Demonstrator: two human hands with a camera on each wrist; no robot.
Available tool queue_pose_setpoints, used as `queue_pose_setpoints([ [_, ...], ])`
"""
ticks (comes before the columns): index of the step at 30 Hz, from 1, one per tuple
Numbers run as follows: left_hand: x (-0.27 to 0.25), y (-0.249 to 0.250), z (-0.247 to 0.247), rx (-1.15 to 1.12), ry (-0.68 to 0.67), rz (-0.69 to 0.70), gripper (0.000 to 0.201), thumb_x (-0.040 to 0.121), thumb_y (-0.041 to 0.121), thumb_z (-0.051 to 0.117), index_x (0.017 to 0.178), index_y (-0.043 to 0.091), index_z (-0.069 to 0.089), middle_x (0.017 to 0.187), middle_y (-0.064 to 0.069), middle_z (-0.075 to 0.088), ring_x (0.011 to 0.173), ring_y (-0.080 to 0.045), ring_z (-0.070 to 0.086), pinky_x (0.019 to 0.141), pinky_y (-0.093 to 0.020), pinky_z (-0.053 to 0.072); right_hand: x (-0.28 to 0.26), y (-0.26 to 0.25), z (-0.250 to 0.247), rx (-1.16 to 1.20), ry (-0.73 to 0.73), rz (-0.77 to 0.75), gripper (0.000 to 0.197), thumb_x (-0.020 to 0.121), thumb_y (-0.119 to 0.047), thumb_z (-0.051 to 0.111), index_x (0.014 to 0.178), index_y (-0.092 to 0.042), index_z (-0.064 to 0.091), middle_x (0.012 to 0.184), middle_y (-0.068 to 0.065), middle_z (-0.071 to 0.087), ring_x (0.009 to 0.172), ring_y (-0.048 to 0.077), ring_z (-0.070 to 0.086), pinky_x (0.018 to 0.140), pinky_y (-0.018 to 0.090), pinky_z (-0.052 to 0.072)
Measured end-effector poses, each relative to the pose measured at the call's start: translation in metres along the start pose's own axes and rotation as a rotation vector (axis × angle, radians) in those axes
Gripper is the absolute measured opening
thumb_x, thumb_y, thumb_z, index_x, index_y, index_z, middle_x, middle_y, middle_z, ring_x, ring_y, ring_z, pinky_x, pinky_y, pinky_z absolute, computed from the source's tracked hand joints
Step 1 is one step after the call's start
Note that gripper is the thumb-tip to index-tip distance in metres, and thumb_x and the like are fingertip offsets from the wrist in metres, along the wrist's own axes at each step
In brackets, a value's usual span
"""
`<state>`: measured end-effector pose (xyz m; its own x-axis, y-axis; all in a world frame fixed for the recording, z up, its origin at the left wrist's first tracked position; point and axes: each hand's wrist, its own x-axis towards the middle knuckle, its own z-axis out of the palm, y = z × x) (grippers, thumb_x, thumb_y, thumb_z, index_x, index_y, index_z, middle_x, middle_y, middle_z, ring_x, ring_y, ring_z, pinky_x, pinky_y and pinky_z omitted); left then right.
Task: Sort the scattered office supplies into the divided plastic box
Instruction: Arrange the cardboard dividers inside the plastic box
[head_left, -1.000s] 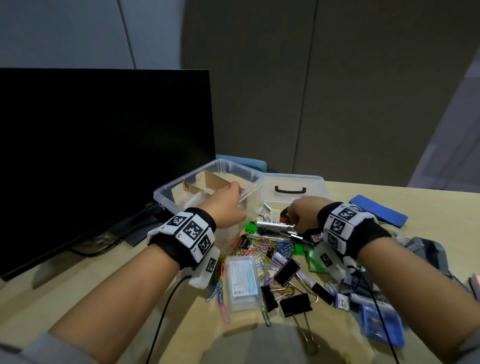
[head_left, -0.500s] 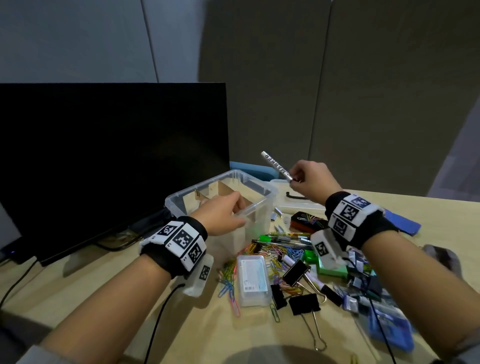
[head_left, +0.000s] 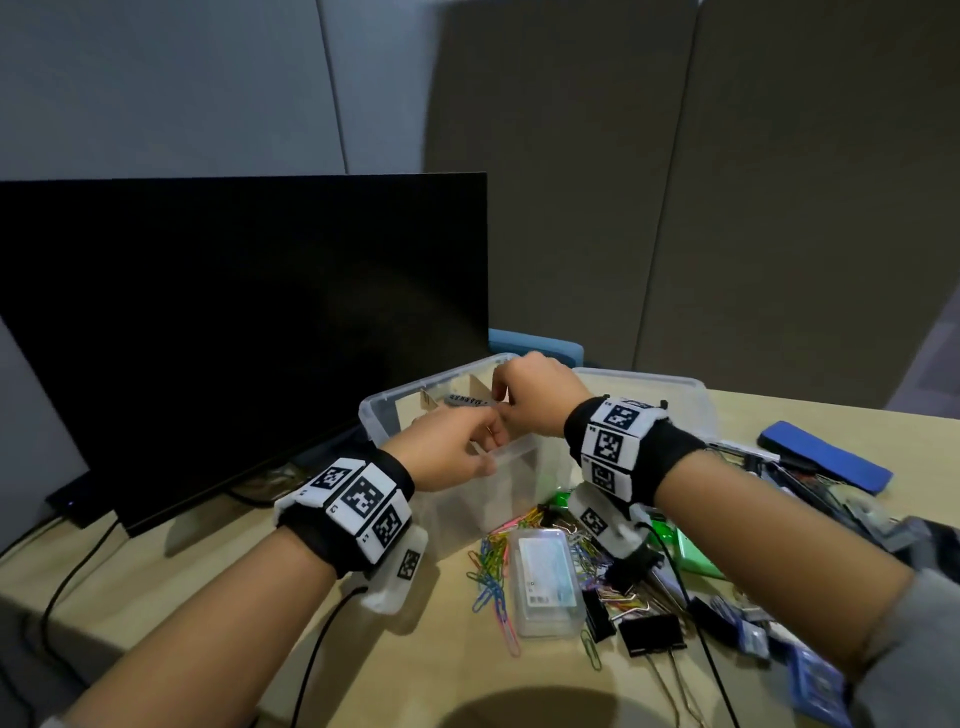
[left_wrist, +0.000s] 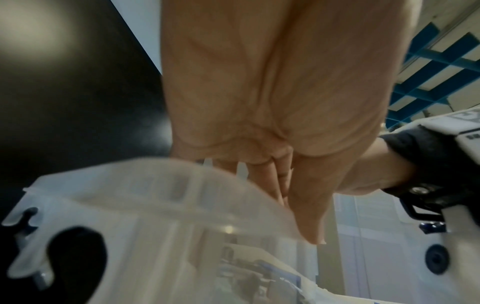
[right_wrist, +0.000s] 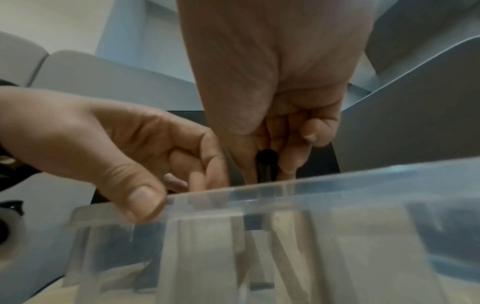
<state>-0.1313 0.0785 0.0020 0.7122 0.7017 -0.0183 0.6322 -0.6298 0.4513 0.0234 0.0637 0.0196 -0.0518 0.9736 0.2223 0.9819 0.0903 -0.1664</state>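
Observation:
The clear divided plastic box stands in front of the monitor, with cardboard dividers inside. My left hand grips the box's near rim, thumb outside and fingers over the edge; the right wrist view shows that thumb on the rim. My right hand is over the box and pinches a silver-grey marker that points left, low between the walls. In the right wrist view the marker's black end sits between my curled fingers. In the left wrist view my left hand lies against the rim.
A dark monitor stands left of the box, and the box's lid lies to its right. Coloured paper clips, a small clear case, black binder clips, a green item and a blue pad lie on the desk.
My right hand lifted the marker out of the pile, carried it up and left, and now holds it low over the box. My left hand stayed on the box's rim.

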Motion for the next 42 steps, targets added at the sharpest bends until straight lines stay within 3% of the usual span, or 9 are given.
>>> queue_pose_setpoints([
  [7, 0.003, -0.009, -0.007, -0.037, -0.037, 0.062, 0.02, 0.087, 0.02, 0.069, 0.105, 0.026, 0.062, 0.102, 0.014, 0.062, 0.101, -0.004, 0.06, 0.091, -0.026, 0.049, 0.022, -0.012, -0.01, -0.093, -0.085, -0.014, 0.021, 0.089, -0.031, 0.064, 0.096, -0.012, 0.069, 0.095, 0.006, 0.064, 0.077, 0.019, 0.056, 0.065, 0.028, 0.043],
  [10, 0.004, -0.017, -0.01, 0.003, -0.032, 0.07, 0.024, 0.085, 0.035, 0.07, 0.108, 0.032, 0.065, 0.114, 0.013, 0.061, 0.108, -0.005, 0.055, 0.099, -0.033, 0.045, 0.028, -0.018, -0.01, -0.137, -0.16, -0.022, 0.019, 0.086, -0.029, 0.067, 0.095, -0.012, 0.07, 0.095, 0.007, 0.065, 0.078, 0.021, 0.059, 0.067, 0.029, 0.048],
  [14, 0.01, -0.027, -0.016, 0.144, 0.097, -0.143, 0.04, 0.09, 0.053, 0.055, 0.122, 0.028, 0.057, 0.135, 0.001, 0.046, 0.131, -0.019, 0.034, 0.11, -0.044, 0.029, 0.031, -0.025, -0.007, -0.237, -0.245, -0.041, 0.018, 0.085, -0.029, 0.066, 0.094, -0.013, 0.07, 0.086, 0.003, 0.061, 0.076, 0.022, 0.06, 0.062, 0.03, 0.045],
  [21, 0.015, -0.03, 0.004, 0.188, 0.033, -0.313, 0.061, 0.098, 0.049, 0.039, 0.149, 0.018, 0.026, 0.157, -0.005, 0.023, 0.147, -0.022, 0.014, 0.116, -0.053, -0.001, 0.036, -0.028, -0.002, -0.29, -0.199, 0.021, 0.016, 0.092, -0.015, 0.056, 0.102, -0.006, 0.065, 0.086, 0.007, 0.049, 0.078, 0.026, 0.055, 0.068, 0.033, 0.047],
  [24, 0.014, -0.027, 0.008, 0.179, 0.069, -0.331, 0.059, 0.098, 0.046, 0.039, 0.147, 0.016, 0.028, 0.154, -0.007, 0.03, 0.144, -0.025, 0.021, 0.116, -0.053, -0.001, 0.04, -0.03, -0.003, -0.217, -0.153, 0.08, 0.009, 0.091, -0.011, 0.057, 0.094, -0.006, 0.063, 0.085, 0.008, 0.05, 0.076, 0.026, 0.054, 0.066, 0.033, 0.046],
  [28, 0.012, -0.024, 0.007, 0.169, 0.074, -0.348, 0.059, 0.096, 0.045, 0.04, 0.146, 0.015, 0.03, 0.151, -0.008, 0.035, 0.142, -0.026, 0.026, 0.116, -0.054, 0.0, 0.042, -0.03, -0.004, -0.101, -0.342, 0.082, 0.017, 0.089, -0.016, 0.058, 0.084, -0.006, 0.071, 0.075, 0.005, 0.07, 0.068, 0.022, 0.069, 0.073, 0.037, 0.06],
  [31, 0.01, -0.022, 0.007, 0.174, 0.068, -0.35, 0.058, 0.096, 0.044, 0.038, 0.146, 0.015, 0.03, 0.151, -0.008, 0.035, 0.142, -0.026, 0.026, 0.116, -0.054, -0.001, 0.04, -0.028, -0.015, -0.192, -0.346, 0.035, 0.019, 0.09, -0.009, 0.052, 0.089, -0.006, 0.071, 0.068, 0.004, 0.063, 0.063, 0.023, 0.063, 0.067, 0.035, 0.059],
  [36, 0.009, -0.017, 0.008, 0.18, 0.085, -0.374, 0.056, 0.098, 0.045, 0.034, 0.145, 0.015, 0.032, 0.149, -0.008, 0.039, 0.14, -0.026, 0.029, 0.117, -0.054, 0.001, 0.028, -0.003, -0.023, -0.39, -0.28, -0.019, 0.024, 0.091, -0.019, 0.052, 0.11, -0.016, 0.067, 0.105, 0.005, 0.061, 0.096, 0.027, 0.061, 0.079, 0.037, 0.053],
  [42, 0.018, -0.005, 0.013, 0.19, 0.132, -0.421, 0.068, 0.097, 0.057, 0.027, 0.15, 0.013, 0.024, 0.154, -0.011, 0.032, 0.141, -0.03, 0.03, 0.117, -0.057, 0.01, -0.007, 0.043, -0.021, -0.376, -0.207, -0.073, 0.024, 0.094, -0.029, 0.052, 0.112, -0.017, 0.063, 0.114, 0.004, 0.052, 0.107, 0.023, 0.052, 0.086, 0.037, 0.048],
])
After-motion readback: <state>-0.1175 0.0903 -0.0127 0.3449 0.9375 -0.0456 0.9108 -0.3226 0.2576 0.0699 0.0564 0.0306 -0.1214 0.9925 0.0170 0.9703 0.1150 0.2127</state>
